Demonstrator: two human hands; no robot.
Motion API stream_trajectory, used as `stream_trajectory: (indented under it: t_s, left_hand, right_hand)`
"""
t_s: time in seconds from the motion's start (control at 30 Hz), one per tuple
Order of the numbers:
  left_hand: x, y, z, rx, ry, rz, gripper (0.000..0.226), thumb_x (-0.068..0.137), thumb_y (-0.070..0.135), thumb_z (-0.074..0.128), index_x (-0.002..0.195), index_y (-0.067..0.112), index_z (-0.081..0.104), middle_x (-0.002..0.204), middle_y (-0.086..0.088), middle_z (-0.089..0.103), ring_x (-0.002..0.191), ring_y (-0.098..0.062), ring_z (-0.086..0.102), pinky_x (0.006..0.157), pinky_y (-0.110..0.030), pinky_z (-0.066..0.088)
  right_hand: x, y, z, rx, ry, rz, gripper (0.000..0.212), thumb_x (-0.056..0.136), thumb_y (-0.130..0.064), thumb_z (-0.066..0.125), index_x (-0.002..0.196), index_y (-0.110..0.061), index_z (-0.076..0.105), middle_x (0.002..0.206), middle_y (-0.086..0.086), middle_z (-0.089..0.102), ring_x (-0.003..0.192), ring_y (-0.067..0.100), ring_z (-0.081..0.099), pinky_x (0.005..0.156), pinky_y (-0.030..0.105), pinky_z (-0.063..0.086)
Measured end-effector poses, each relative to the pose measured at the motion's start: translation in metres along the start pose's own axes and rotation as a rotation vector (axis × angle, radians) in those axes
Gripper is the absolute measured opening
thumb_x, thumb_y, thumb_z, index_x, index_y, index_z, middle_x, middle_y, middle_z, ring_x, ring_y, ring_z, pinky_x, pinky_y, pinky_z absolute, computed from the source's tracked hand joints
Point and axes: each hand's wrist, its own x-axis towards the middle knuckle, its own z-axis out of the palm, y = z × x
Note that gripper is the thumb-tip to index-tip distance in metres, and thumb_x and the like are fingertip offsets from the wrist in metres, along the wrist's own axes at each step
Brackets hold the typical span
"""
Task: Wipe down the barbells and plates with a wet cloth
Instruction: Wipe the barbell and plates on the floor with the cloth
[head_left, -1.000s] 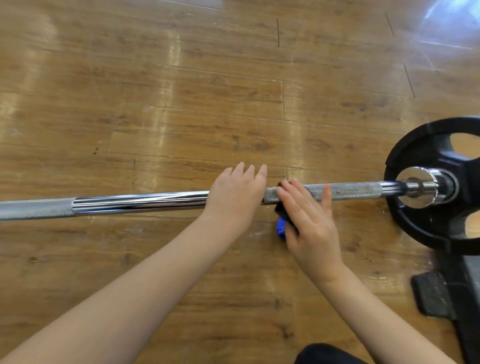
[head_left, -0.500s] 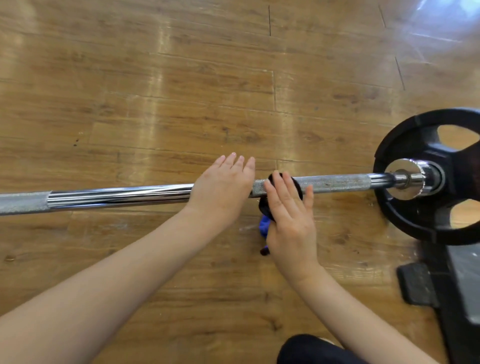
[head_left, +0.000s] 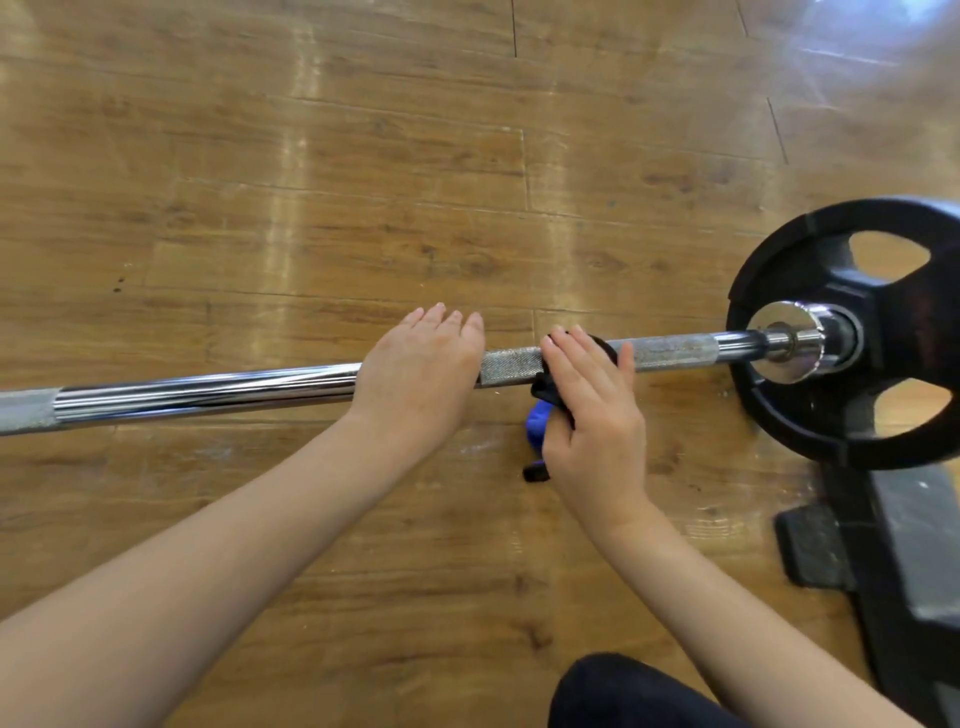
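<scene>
Blue-black cloth under straight right fingers against the barbell.

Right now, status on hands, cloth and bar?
Left hand flat on barbell, steadying. Right hand presses dark-and-blue cloth onto knurled section. Black plate unwiped at right end. Nothing in the way.

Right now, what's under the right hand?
Under the right hand a dark cloth with a blue part lies pressed on the bar. The hand hides most of the cloth and that stretch of bar.
</scene>
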Motion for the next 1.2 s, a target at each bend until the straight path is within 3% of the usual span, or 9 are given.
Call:
stream_trajectory:
  t_s: [0.1, 0.3, 0.53, 0.7, 0.87, 0.97, 1.07, 1.13, 1.2]
  left_hand:
    - [0.000, 0.000, 0.000, 0.000, -0.012, 0.005, 0.059, 0.092, 0.002, 0.032, 0.148, 0.005, 0.018, 0.151, -0.010, 0.032, 0.143, -0.023, 0.022, 0.115, -0.030, 0.011]
    - [0.000, -0.001, 0.002, -0.030, 0.019, 0.013, 0.058, 0.088, -0.002, 0.037, 0.145, 0.002, 0.027, 0.142, -0.012, 0.045, 0.138, -0.027, 0.031, 0.114, -0.032, 0.018]
    - [0.001, -0.002, 0.003, -0.037, 0.025, 0.026, 0.059, 0.090, 0.000, 0.036, 0.147, 0.007, 0.023, 0.146, -0.007, 0.041, 0.141, -0.022, 0.026, 0.114, -0.029, 0.016]
    - [0.001, -0.003, 0.004, -0.033, 0.013, 0.006, 0.059, 0.089, -0.002, 0.038, 0.147, 0.006, 0.025, 0.143, -0.008, 0.045, 0.140, -0.023, 0.029, 0.113, -0.030, 0.018]
    - [-0.001, -0.003, 0.006, -0.049, 0.160, 0.010, 0.047, 0.061, -0.011, 0.066, 0.107, -0.002, 0.065, 0.091, -0.016, 0.071, 0.099, -0.030, 0.066, 0.088, -0.034, 0.050]
    - [-0.001, 0.000, 0.003, -0.055, 0.031, -0.010, 0.054, 0.086, -0.004, 0.045, 0.139, 0.007, 0.040, 0.133, -0.012, 0.054, 0.134, -0.024, 0.039, 0.109, -0.030, 0.027]
    - [-0.001, 0.000, -0.003, -0.063, 0.053, -0.042, 0.056, 0.089, -0.002, 0.045, 0.142, 0.012, 0.034, 0.140, -0.008, 0.049, 0.138, -0.020, 0.034, 0.108, -0.026, 0.025]
    - [-0.003, 0.001, -0.003, -0.023, 0.122, -0.011, 0.054, 0.069, 0.000, 0.070, 0.121, 0.010, 0.060, 0.112, -0.008, 0.067, 0.113, -0.019, 0.060, 0.090, -0.021, 0.043]
    - [-0.003, 0.001, -0.002, 0.009, 0.164, 0.010, 0.050, 0.029, 0.007, 0.085, 0.077, 0.014, 0.073, 0.065, -0.002, 0.069, 0.065, -0.015, 0.068, 0.053, -0.017, 0.048]
  right_hand:
    - [-0.001, 0.024, -0.016, -0.081, -0.055, -0.057, 0.054, 0.074, 0.003, 0.038, 0.122, -0.004, 0.061, 0.130, 0.008, 0.057, 0.127, 0.017, 0.045, 0.115, 0.049, 0.006]
    - [-0.004, 0.053, -0.033, -0.160, 0.068, 0.226, 0.053, 0.073, 0.003, 0.040, 0.121, 0.002, 0.060, 0.128, 0.016, 0.058, 0.127, 0.028, 0.047, 0.114, 0.051, 0.007]
    - [0.000, 0.010, -0.004, -0.056, -0.026, -0.082, 0.053, 0.073, 0.003, 0.038, 0.120, 0.000, 0.062, 0.128, 0.011, 0.058, 0.124, 0.023, 0.049, 0.115, 0.046, 0.012]
    - [-0.012, 0.067, -0.038, -0.184, 0.016, 0.096, 0.053, 0.076, 0.000, 0.038, 0.126, 0.000, 0.057, 0.134, 0.014, 0.053, 0.130, 0.023, 0.042, 0.112, 0.057, 0.006]
    - [-0.016, 0.037, -0.014, -0.144, 0.126, 0.240, 0.058, 0.075, 0.002, 0.036, 0.132, 0.007, 0.048, 0.140, 0.021, 0.044, 0.136, 0.029, 0.032, 0.115, 0.047, 0.006]
    - [-0.017, 0.015, 0.000, -0.074, 0.041, -0.015, 0.053, 0.076, 0.004, 0.040, 0.128, 0.004, 0.053, 0.137, 0.014, 0.047, 0.132, 0.028, 0.037, 0.116, 0.045, 0.006]
    - [-0.011, 0.042, -0.018, -0.146, 0.008, -0.072, 0.050, 0.078, 0.003, 0.042, 0.126, -0.001, 0.057, 0.134, 0.007, 0.050, 0.128, 0.022, 0.044, 0.113, 0.053, 0.007]
    - [-0.010, 0.067, -0.036, -0.204, 0.015, 0.070, 0.051, 0.077, 0.001, 0.041, 0.124, -0.001, 0.058, 0.132, 0.011, 0.054, 0.127, 0.021, 0.046, 0.112, 0.056, 0.005]
    - [-0.007, 0.084, -0.052, -0.238, 0.027, 0.219, 0.052, 0.076, 0.002, 0.040, 0.125, -0.001, 0.058, 0.132, 0.014, 0.055, 0.129, 0.021, 0.044, 0.111, 0.055, 0.000]
